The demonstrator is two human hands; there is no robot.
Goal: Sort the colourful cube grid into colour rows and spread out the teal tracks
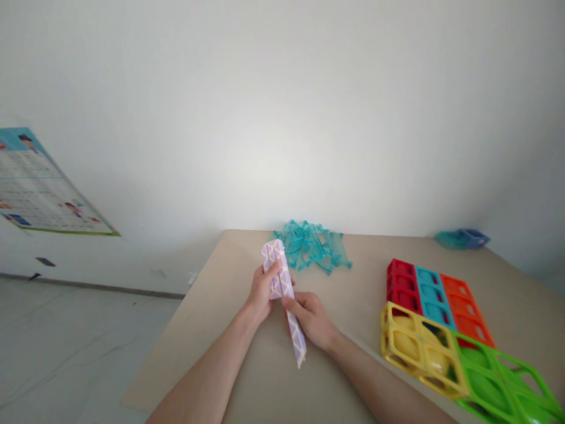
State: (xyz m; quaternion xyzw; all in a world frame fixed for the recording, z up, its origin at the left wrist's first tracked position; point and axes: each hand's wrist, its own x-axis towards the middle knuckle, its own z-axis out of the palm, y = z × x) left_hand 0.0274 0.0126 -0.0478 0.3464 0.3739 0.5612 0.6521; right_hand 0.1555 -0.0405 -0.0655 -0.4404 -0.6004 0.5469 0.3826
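Observation:
A lilac folded piece (276, 282) with white triangle lines is held between both my hands above the table. It shows several narrow strips side by side at its upper end, and one long strip (298, 338) sticks out toward me. My left hand (263, 288) grips the upper part from the left, thumb lying across the front. On the right, my right hand (311, 315) pinches the long strip near its middle, with the thumb on top. A bit of orange-red shows beside that strip. The fingers behind the piece are mostly hidden.
A teal translucent heap (309, 241) lies by the wall. At right are red (404, 285), blue (435, 294), orange (465, 309), yellow (419, 347) and green (489, 377) open-frame plastic pieces. A dark blue container (472, 238) lies at the back right corner. A poster (48, 182) hangs left.

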